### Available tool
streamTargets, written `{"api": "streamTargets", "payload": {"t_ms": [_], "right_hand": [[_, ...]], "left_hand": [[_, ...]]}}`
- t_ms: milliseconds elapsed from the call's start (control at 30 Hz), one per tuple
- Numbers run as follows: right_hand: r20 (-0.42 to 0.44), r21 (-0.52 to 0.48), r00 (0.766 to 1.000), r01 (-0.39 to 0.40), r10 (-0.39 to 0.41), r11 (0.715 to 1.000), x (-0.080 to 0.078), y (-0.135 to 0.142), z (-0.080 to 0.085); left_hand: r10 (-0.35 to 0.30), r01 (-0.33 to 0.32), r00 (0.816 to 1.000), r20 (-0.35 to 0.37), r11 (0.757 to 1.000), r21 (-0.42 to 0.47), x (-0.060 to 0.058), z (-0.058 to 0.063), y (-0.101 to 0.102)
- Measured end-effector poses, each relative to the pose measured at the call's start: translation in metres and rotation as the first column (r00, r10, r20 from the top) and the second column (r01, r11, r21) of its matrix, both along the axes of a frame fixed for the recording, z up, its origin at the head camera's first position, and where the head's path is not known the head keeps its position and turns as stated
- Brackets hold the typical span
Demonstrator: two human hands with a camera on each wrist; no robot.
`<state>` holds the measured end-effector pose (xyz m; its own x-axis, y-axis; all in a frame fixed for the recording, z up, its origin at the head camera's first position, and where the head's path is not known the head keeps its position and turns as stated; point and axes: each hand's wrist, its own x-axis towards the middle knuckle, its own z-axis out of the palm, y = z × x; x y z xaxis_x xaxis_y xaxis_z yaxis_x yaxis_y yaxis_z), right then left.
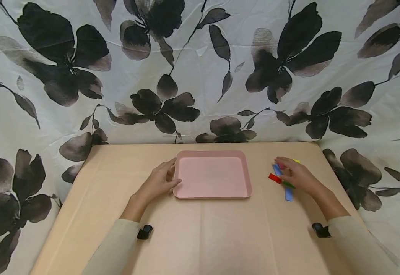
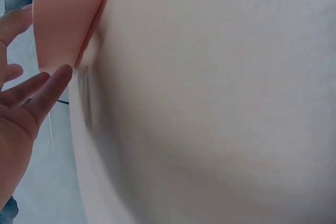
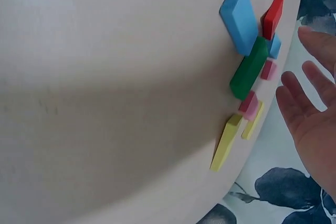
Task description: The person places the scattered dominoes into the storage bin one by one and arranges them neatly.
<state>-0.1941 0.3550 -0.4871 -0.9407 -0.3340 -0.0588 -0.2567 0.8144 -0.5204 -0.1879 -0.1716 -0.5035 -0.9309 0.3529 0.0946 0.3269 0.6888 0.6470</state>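
Observation:
A pink rectangular tray (image 1: 212,198) lies flat on the table. My left hand (image 1: 160,177) is at the tray's left end, thumb at the rim and fingers along the side. In the left wrist view the left hand's fingers look fairly straight against the tray's end (image 2: 65,22). My right hand (image 1: 296,175) hovers over a cluster of small coloured blocks, with nothing in its fingers in the right wrist view. The cluster includes a red block (image 3: 273,18), a large blue block (image 3: 239,19), a green block (image 3: 249,69), pink blocks (image 3: 249,104) and yellow blocks (image 3: 227,142).
The table (image 1: 220,236) has a pale tan cover. Behind it and at both sides hangs or lies a white cloth (image 1: 200,68) with dark flowers. A wrist camera (image 1: 145,232) sits at the left sleeve cuff, another wrist camera (image 1: 321,230) at the right.

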Motion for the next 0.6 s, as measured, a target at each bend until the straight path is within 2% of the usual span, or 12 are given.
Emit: {"api": "streamTargets", "payload": {"t_ms": [200,600], "right_hand": [[0.036,-0.026,0.999,0.008,-0.008,1.0,-0.005,0.006,-0.003],[0.063,-0.02,0.998,0.004,-0.002,1.0,-0.016,0.006,-0.008]], "left_hand": [[0.009,-0.013,0.998,0.056,0.997,0.076,-0.002,-0.002,0.001],[0.048,-0.062,0.993,0.111,0.99,0.129,-0.003,-0.004,0.003]]}}
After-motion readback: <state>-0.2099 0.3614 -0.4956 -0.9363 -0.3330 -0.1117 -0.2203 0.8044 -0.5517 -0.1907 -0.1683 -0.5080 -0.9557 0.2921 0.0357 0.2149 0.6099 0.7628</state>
